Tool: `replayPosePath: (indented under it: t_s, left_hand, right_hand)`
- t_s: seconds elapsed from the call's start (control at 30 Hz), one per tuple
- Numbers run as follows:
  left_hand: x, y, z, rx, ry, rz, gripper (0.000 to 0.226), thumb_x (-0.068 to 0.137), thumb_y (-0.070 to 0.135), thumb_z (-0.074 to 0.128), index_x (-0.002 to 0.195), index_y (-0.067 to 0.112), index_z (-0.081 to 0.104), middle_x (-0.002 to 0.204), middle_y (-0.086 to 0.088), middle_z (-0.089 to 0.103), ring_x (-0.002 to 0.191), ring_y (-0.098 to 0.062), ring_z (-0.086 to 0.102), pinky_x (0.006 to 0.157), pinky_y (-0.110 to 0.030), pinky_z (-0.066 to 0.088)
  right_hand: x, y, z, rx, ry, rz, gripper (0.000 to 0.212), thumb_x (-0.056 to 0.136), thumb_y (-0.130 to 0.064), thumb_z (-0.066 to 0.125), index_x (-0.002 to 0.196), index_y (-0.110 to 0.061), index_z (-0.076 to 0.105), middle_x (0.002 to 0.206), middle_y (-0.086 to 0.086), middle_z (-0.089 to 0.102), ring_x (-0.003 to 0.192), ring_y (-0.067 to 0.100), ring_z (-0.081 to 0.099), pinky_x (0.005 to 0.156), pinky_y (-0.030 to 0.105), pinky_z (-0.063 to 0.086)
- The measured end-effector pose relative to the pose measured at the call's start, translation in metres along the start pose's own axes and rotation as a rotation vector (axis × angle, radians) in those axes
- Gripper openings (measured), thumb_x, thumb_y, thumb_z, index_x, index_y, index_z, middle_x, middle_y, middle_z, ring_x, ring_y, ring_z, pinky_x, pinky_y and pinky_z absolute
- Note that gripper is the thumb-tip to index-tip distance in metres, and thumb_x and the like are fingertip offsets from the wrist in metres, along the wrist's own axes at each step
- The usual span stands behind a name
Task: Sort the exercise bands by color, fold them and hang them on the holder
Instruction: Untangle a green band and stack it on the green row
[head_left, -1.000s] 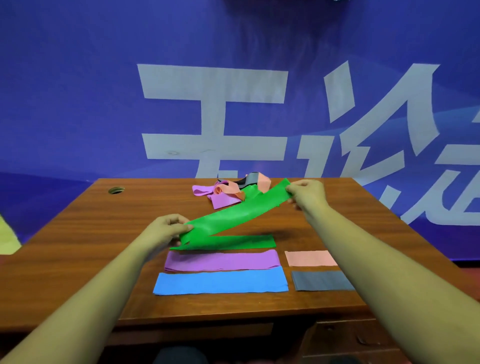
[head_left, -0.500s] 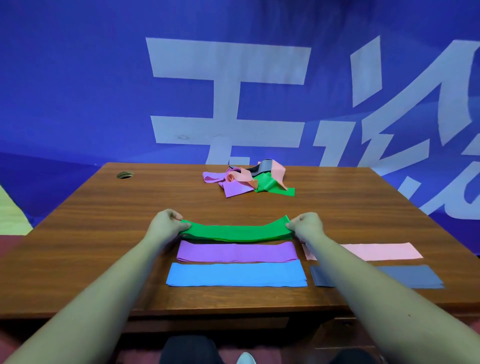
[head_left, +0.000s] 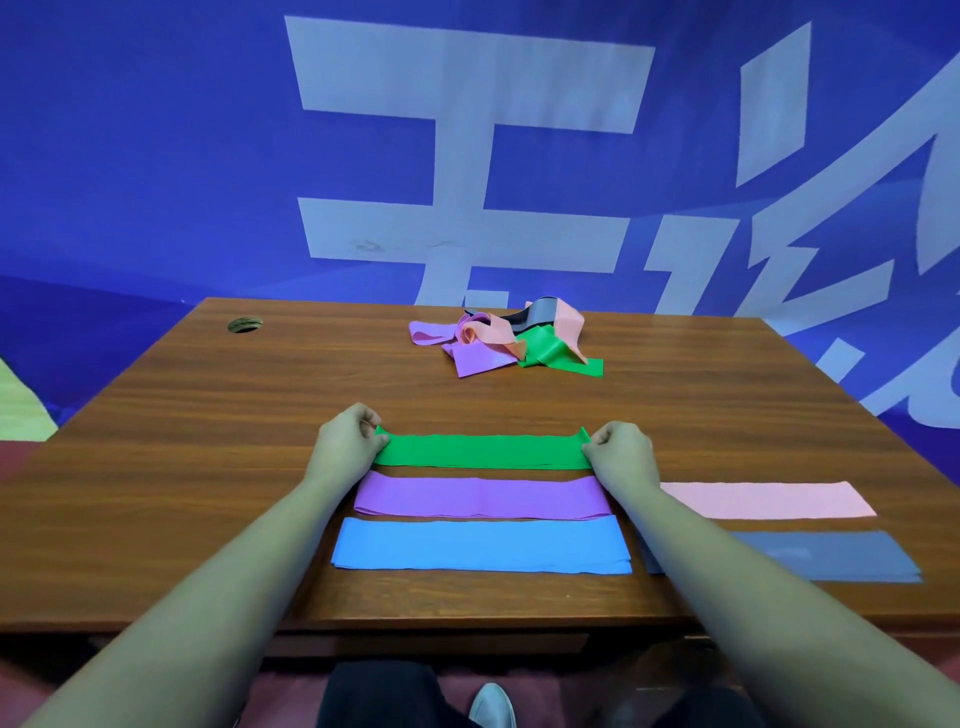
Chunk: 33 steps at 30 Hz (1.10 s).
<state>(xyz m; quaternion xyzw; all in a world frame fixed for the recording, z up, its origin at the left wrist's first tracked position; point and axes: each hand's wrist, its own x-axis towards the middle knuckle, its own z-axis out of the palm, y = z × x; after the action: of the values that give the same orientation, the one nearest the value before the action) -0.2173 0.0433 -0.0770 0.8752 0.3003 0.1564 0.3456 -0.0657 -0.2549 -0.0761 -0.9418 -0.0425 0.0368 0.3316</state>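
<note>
A green band (head_left: 483, 451) lies flat and stretched on the wooden table (head_left: 208, 415). My left hand (head_left: 347, 447) pinches its left end and my right hand (head_left: 622, 455) pinches its right end. Just nearer to me lie a flat purple band (head_left: 483, 498) and a flat blue band (head_left: 480, 545). To the right lie a pink band (head_left: 769, 500) and a grey band (head_left: 831, 556), partly hidden by my right forearm. A tangled pile of loose bands (head_left: 511, 340) in purple, pink, grey and green sits at the far middle of the table. No holder is in view.
A round cable hole (head_left: 244, 325) is at the table's far left corner. A blue banner with large white characters (head_left: 467, 156) hangs behind the table. My legs and a shoe (head_left: 491, 706) show below the table's front edge.
The green band was held up at a slant a second ago. Both hands brought it down and laid it flat above the purple band, pulling it straight.
</note>
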Motion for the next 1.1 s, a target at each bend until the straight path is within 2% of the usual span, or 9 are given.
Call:
replayPosePath:
  t_s: [0.1,0.2,0.33,0.43,0.57,0.77,0.9,0.97,1.1]
  left_hand:
    - [0.001,-0.001,0.004,0.050,-0.019,0.013,0.020,0.087,0.012,0.069,0.104,0.010,0.058,0.085,-0.004,0.061,0.087,-0.024,0.059,0.074,-0.029,0.040]
    - [0.003,-0.002,0.007,0.163,0.027,0.058,0.027,0.084,0.014,0.069,0.108,0.010,0.057,0.104,-0.014,0.053,0.101,-0.032,0.054,0.090,-0.037,0.043]
    - [0.016,0.007,0.006,0.210,0.066,0.082,0.021,0.084,0.019,0.063,0.101,0.008,0.059,0.105,-0.017,0.051,0.108,-0.037,0.048,0.096,-0.043,0.043]
    - [0.033,0.027,0.009,0.157,0.053,0.159,0.009,0.080,0.014,0.063,0.088,0.011,0.061,0.096,-0.014,0.053,0.100,-0.035,0.053,0.092,-0.038,0.043]
    - [0.060,0.060,0.023,0.134,-0.023,0.242,0.005,0.079,0.012,0.061,0.080,0.017,0.061,0.087,-0.005,0.053,0.090,-0.027,0.055,0.082,-0.031,0.040]
    - [0.111,0.082,0.058,0.063,-0.054,0.133,0.003,0.082,0.014,0.061,0.081,0.014,0.064,0.085,-0.001,0.059,0.083,-0.020,0.054,0.069,-0.028,0.037]
    - [0.138,0.082,0.079,-0.036,-0.067,-0.031,0.024,0.087,0.030,0.065,0.084,0.007,0.068,0.081,-0.005,0.065,0.082,-0.024,0.058,0.067,-0.030,0.037]
    - [0.145,0.079,0.088,-0.007,-0.111,-0.040,0.031,0.087,0.036,0.067,0.073,0.008,0.064,0.075,-0.006,0.063,0.081,-0.027,0.060,0.067,-0.034,0.040]
    - [0.145,0.077,0.096,-0.056,-0.091,0.016,0.035,0.086,0.029,0.067,0.059,0.017,0.047,0.059,0.001,0.053,0.071,-0.026,0.055,0.063,-0.033,0.038]
  right_hand:
    - [-0.004,0.006,0.003,-0.053,0.044,-0.070,0.005,0.088,-0.015,0.062,0.091,-0.014,0.065,0.095,0.002,0.066,0.089,0.020,0.061,0.071,0.035,0.053]
    - [-0.005,0.007,0.003,-0.084,0.066,-0.123,0.026,0.089,-0.015,0.065,0.114,-0.012,0.063,0.112,0.006,0.061,0.099,0.020,0.059,0.073,0.029,0.048]
    - [0.003,-0.003,-0.004,-0.080,0.113,-0.213,0.032,0.089,-0.018,0.062,0.120,-0.009,0.061,0.119,0.010,0.055,0.108,0.025,0.057,0.081,0.028,0.045]
    - [0.018,-0.023,-0.009,-0.082,0.071,-0.271,0.030,0.089,-0.020,0.058,0.116,-0.008,0.063,0.117,0.010,0.056,0.107,0.026,0.056,0.086,0.030,0.042]
    - [0.043,-0.052,0.000,-0.074,-0.013,-0.312,0.018,0.083,-0.021,0.058,0.097,-0.014,0.068,0.106,0.007,0.064,0.101,0.025,0.059,0.088,0.034,0.049]
    - [0.082,-0.087,0.028,-0.150,-0.106,-0.420,0.031,0.084,-0.019,0.059,0.113,-0.010,0.065,0.113,0.011,0.061,0.103,0.026,0.059,0.090,0.033,0.045]
    - [0.105,-0.100,0.050,-0.154,-0.143,-0.461,0.032,0.087,-0.021,0.059,0.116,-0.010,0.063,0.117,0.009,0.058,0.104,0.024,0.058,0.090,0.033,0.046]
    - [0.112,-0.103,0.060,-0.153,-0.158,-0.472,0.030,0.087,-0.022,0.060,0.115,-0.012,0.063,0.119,0.008,0.058,0.106,0.022,0.058,0.094,0.034,0.048]
    - [0.119,-0.101,0.073,-0.116,-0.175,-0.460,0.029,0.087,-0.023,0.062,0.115,-0.015,0.064,0.119,0.006,0.059,0.104,0.019,0.059,0.095,0.035,0.050]
